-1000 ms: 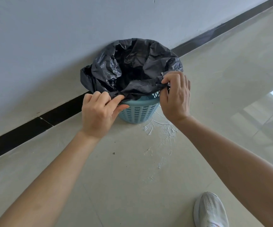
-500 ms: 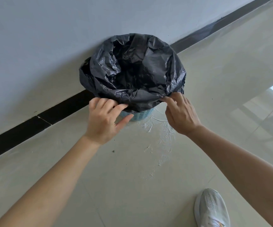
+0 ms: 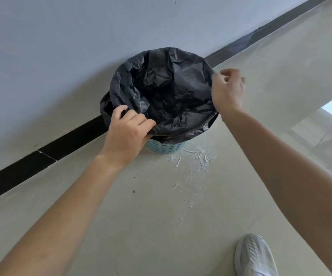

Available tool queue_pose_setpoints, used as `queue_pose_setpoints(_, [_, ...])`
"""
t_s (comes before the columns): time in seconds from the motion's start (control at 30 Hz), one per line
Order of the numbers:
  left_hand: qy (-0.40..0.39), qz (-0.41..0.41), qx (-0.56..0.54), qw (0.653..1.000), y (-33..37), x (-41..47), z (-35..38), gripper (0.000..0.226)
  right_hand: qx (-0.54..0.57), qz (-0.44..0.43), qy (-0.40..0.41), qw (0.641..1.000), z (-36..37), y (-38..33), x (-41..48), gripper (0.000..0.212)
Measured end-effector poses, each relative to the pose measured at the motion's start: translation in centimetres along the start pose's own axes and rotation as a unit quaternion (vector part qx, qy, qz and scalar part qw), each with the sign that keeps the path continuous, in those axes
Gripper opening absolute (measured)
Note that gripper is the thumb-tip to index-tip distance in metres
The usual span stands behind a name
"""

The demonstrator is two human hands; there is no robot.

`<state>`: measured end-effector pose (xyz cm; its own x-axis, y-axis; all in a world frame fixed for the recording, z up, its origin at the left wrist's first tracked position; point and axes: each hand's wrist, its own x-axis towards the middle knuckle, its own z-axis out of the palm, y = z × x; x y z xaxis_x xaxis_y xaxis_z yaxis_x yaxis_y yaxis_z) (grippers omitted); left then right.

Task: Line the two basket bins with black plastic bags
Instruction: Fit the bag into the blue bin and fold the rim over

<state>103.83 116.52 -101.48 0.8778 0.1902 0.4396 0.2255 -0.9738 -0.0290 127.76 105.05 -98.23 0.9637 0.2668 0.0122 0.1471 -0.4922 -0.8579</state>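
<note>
Crinkled black bag [image 3: 173, 92] over slotted blue basket [image 3: 164, 146], left hand [image 3: 127, 134] pinching its edge, right hand [image 3: 227, 89] loose.

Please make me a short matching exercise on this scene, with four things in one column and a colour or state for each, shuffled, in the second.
Column one:
1. basket bin
2. plastic bag
3. left hand
4. shoe

Column two:
A. gripping the bag's edge at the near rim
B. light blue, perforated wall
C. white, on the floor at the lower right
D. black, folded over the rim

Pairs: 1-B, 2-D, 3-A, 4-C
</note>
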Motion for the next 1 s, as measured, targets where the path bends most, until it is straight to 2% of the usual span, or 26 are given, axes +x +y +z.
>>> queue_pose_setpoints(0.13, [-0.030, 0.040, -0.026, 0.998, -1.9, -0.5, -1.5, 0.010, -0.040, 0.006, -0.166, 0.985, 1.1, -0.7, 0.1, 0.050])
queue_pose_setpoints(0.27, [-0.067, 0.009, -0.057, 0.996, -5.8, -2.2, -3.6, 0.018, -0.040, 0.034, -0.236, 0.970, 2.7, -0.5, -0.6, 0.059])
queue_pose_setpoints(0.37, [-0.082, -0.017, -0.084, 0.993, -7.6, -3.6, -4.7, 0.021, 0.000, 0.093, -0.287, 0.953, 4.0, -0.5, -1.2, 0.040])
queue_pose_setpoints(0.47, [-0.087, -0.036, -0.079, 0.992, -7.7, -4.2, -4.4, 0.003, -0.013, 0.171, -0.334, 0.927, 4.4, -0.5, -1.8, 0.015])
queue_pose_setpoints(0.53, [-0.097, -0.045, -0.055, 0.993, -7.4, -4.2, -4.0, 0.022, -0.011, 0.206, -0.373, 0.905, 3.9, -0.6, -1.7, 0.016])
queue_pose_setpoints(0.63, [-0.112, -0.048, -0.049, 0.991, -6.8, -4.3, -4.0, 0.052, -0.031, 0.231, -0.430, 0.872, 2.8, -0.8, -1.7, 0.037])
queue_pose_setpoints(0.7, [-0.150, -0.062, -0.051, 0.985, -6.9, -3.9, -4.8, 0.068, -0.106, 0.201, -0.444, 0.867, 2.3, -1.4, -2.0, 0.052])
queue_pose_setpoints(0.77, [-0.209, -0.082, -0.057, 0.973, -7.0, -3.2, -5.7, 0.074, -0.217, 0.130, -0.417, 0.873, 1.7, -2.8, -2.2, 0.069])
queue_pose_setpoints(0.83, [-0.237, -0.114, -0.104, 0.959, -7.2, -2.5, -6.6, 0.075, -0.359, 0.016, -0.356, 0.862, 0.7, -4.7, -2.1, 0.089])
queue_pose_setpoints(0.9, [-0.211, -0.161, -0.173, 0.948, -7.3, -1.9, -7.1, 0.068, -0.445, -0.087, -0.286, 0.844, -0.2, -6.9, -1.5, 0.109])
queue_pose_setpoints(0.93, [-0.178, -0.178, -0.198, 0.947, -7.3, -1.6, -7.0, 0.061, -0.451, -0.130, -0.262, 0.844, -0.5, -8.2, -1.5, 0.111])
queue_pose_setpoints(1.0, [-0.116, -0.171, -0.180, 0.962, -7.0, -0.5, -6.4, 0.048, -0.416, -0.260, -0.220, 0.843, -0.2, -10.6, -1.9, 0.088])
